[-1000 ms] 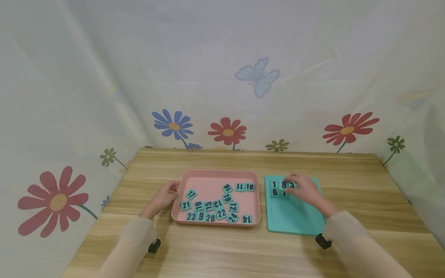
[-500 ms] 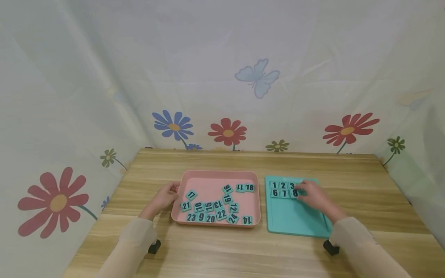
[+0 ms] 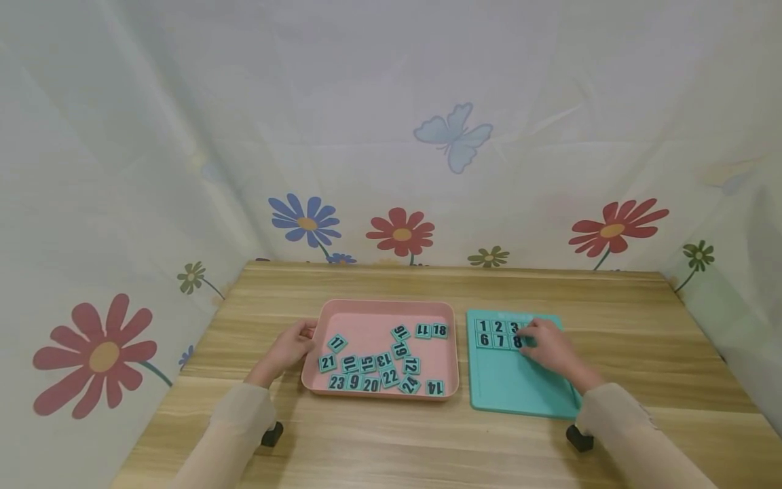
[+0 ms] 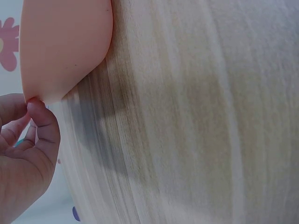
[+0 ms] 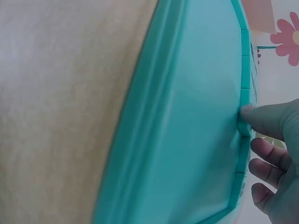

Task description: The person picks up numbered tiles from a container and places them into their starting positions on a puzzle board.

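Observation:
The left hand (image 3: 289, 353) pinches the left rim of a pink tray (image 3: 360, 324) between thumb and fingers; the left wrist view shows the thumb on the tray's outer wall (image 4: 65, 51). Loose number tiles (image 3: 368, 384) lie in the tray at various angles. To its right lies a turquoise puzzle board (image 3: 516, 387). Over its upper right the right hand (image 3: 552, 350) holds the number 8 tile (image 3: 516, 341), its thumb against the tile's edge in the right wrist view. Tile 8 sits right of tile 7 (image 3: 500, 341), below tile 3 (image 3: 514, 327). Fingers hide the board's upper right corner.
Both things rest on a wooden table (image 3: 391, 441), with a narrow gap between tray and board. A pale curtain (image 3: 342, 136) printed with flowers and a butterfly hangs behind the table and along its sides.
The right hand has carried tile 8 from over tile 2 to the right and down, beside tile 7. Over the last half second it shifted only slightly. The left hand stays at the tray.

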`<state>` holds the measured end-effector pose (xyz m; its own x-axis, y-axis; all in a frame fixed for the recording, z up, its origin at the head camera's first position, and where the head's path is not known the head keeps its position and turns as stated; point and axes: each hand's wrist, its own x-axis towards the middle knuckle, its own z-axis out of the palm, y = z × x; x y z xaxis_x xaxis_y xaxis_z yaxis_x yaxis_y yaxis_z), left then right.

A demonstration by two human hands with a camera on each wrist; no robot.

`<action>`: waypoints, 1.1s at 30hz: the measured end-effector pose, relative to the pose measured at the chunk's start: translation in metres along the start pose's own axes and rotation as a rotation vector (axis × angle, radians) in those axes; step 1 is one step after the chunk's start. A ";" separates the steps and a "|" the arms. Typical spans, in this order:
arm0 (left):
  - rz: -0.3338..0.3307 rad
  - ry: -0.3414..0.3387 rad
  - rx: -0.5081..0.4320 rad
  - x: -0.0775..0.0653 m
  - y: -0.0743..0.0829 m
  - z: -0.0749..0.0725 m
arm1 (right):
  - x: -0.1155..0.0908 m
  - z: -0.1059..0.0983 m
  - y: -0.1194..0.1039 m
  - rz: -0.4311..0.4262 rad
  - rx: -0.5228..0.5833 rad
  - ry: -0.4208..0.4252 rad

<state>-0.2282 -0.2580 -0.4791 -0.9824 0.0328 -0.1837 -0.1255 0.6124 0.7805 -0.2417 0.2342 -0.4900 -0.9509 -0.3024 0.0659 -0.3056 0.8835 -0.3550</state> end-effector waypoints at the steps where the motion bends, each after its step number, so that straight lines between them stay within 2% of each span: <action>1: -0.001 0.002 -0.002 0.000 0.000 0.000 | 0.000 -0.001 0.000 -0.004 -0.001 0.003; 8: 0.005 -0.001 0.001 -0.001 -0.001 0.001 | 0.007 -0.011 -0.013 -0.034 0.058 0.041; 14: -0.001 -0.006 0.002 -0.001 -0.001 0.000 | 0.012 -0.018 -0.035 -0.093 0.121 0.070; 19: 0.002 -0.005 0.001 -0.001 0.000 0.000 | 0.017 -0.016 -0.052 -0.133 0.173 0.090; 24: 0.009 -0.006 -0.008 -0.002 0.001 0.000 | 0.023 -0.012 -0.068 -0.128 0.200 0.066; 33: 0.007 -0.007 -0.018 -0.001 0.001 0.000 | 0.032 -0.006 -0.099 -0.186 0.194 0.036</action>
<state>-0.2269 -0.2579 -0.4778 -0.9822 0.0426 -0.1828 -0.1215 0.5981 0.7922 -0.2423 0.1391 -0.4477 -0.8817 -0.4368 0.1785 -0.4630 0.7280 -0.5056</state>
